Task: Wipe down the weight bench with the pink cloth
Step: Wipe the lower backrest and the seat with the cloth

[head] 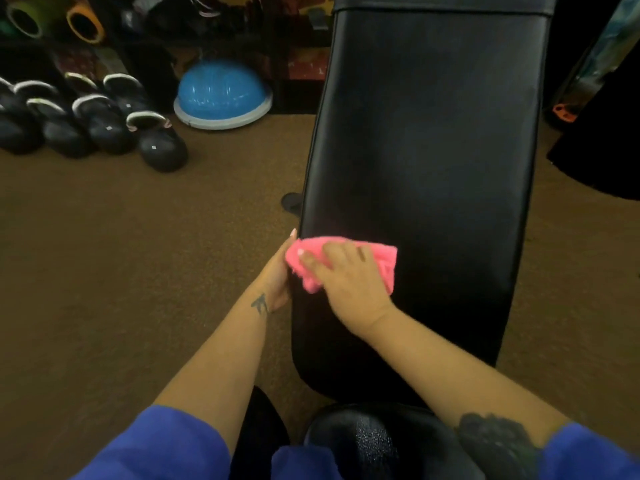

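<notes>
A long black padded weight bench [426, 140] runs away from me up the middle of the view. The pink cloth [382, 259] lies bunched on its left half. My right hand [349, 280] presses down on the cloth with fingers curled over it. My left hand [278, 271] rests flat against the bench's left side edge, just beside the cloth, fingers straight and holding nothing.
Several black kettlebells [104, 123] sit on the brown floor [138, 254] at the left. A blue half-ball trainer [223, 95] lies behind them. Dark shelving with rolled mats [83, 24] lines the back. A black pad [374, 441] is near my body.
</notes>
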The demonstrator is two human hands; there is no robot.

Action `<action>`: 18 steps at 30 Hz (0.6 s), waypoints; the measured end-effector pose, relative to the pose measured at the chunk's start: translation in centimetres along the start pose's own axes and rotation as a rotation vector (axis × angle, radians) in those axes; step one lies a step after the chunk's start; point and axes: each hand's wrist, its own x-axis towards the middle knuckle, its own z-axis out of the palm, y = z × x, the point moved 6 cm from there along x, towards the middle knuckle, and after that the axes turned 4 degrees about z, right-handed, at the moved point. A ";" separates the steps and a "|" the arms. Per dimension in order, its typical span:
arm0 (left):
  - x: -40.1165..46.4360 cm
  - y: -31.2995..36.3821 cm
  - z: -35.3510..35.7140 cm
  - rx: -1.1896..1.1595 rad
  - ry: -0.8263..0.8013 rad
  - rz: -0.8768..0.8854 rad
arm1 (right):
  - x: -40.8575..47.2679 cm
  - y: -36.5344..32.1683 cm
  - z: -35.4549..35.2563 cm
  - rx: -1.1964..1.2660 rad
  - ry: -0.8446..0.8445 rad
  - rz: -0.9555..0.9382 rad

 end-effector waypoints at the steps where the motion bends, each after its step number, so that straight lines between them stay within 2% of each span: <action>1: -0.1 -0.8 -0.7 0.012 0.008 -0.026 | -1.1 -0.9 0.7 -0.003 -0.060 -0.065; 3: -0.4 -2.4 -1.4 0.007 -0.013 -0.083 | -3.4 -0.5 1.2 -0.015 -0.143 -0.151; 5: -0.7 -3.2 -1.6 0.000 -0.039 -0.119 | -4.3 1.3 0.7 -0.019 -0.111 -0.181; 8: -1.2 -3.1 -0.5 -0.055 -0.105 -0.120 | -2.1 3.6 -0.4 -0.028 -0.015 -0.010; 10: -1.4 -2.9 -0.3 -0.067 -0.084 -0.113 | -0.3 2.7 -0.7 -0.006 0.025 0.101; 11: -1.4 -2.8 -0.6 -0.069 -0.055 -0.104 | 0.0 1.4 -0.3 0.018 0.016 0.096; 14: -1.0 -3.1 -1.9 -0.094 0.039 -0.124 | -2.3 -1.7 1.9 0.032 -0.105 -0.062; 16: -0.7 -3.5 -2.1 -0.118 0.032 -0.174 | -4.5 -1.2 2.3 0.008 -0.178 -0.139; 18: -0.5 -3.8 -1.7 -0.127 -0.027 -0.190 | -5.3 0.3 1.6 0.007 -0.158 -0.163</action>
